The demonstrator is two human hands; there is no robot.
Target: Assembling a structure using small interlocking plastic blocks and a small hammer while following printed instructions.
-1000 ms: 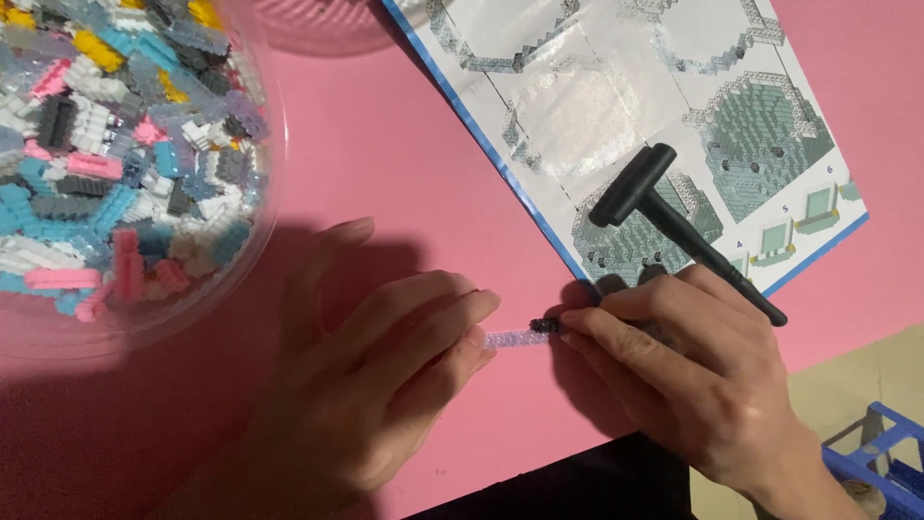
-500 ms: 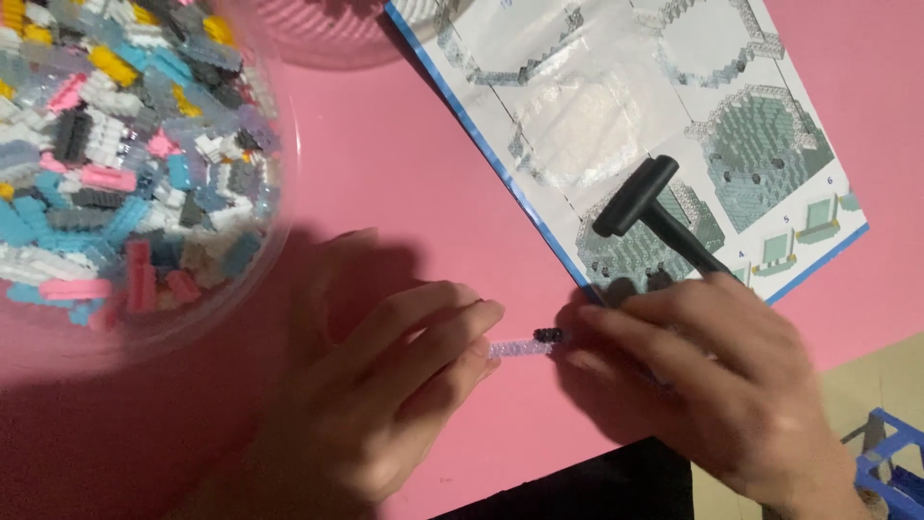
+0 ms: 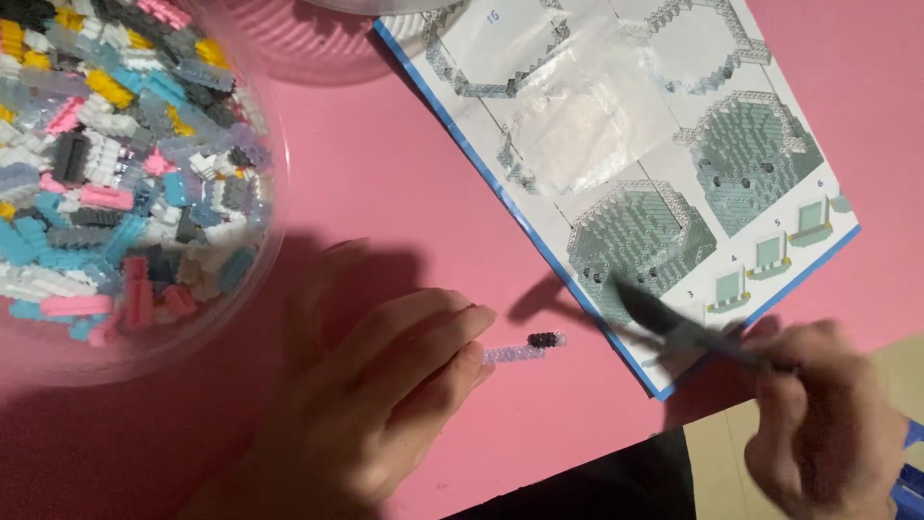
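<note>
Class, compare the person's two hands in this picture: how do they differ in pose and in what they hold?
The left hand lies flat on the pink table, fingertips pinning a small strip of bricks; the right hand is raised and gripping a black tool. The left hand looks sharp, the right hand blurred. Both are bare.

Left hand (image 3: 356, 404) on brick strip (image 3: 525, 349), right hand (image 3: 828, 424) gripping hammer (image 3: 688, 323).

Left hand (image 3: 375, 404) lies flat and palm-down, its fingers (image 3: 438, 332) extended together toward the right, thumb tucked out of sight beneath. Right hand (image 3: 828, 424), blurred at the lower right corner, is curled into a loose fist, knuckles up, its fingers closed. The 2 hands are well apart, not touching.
</note>
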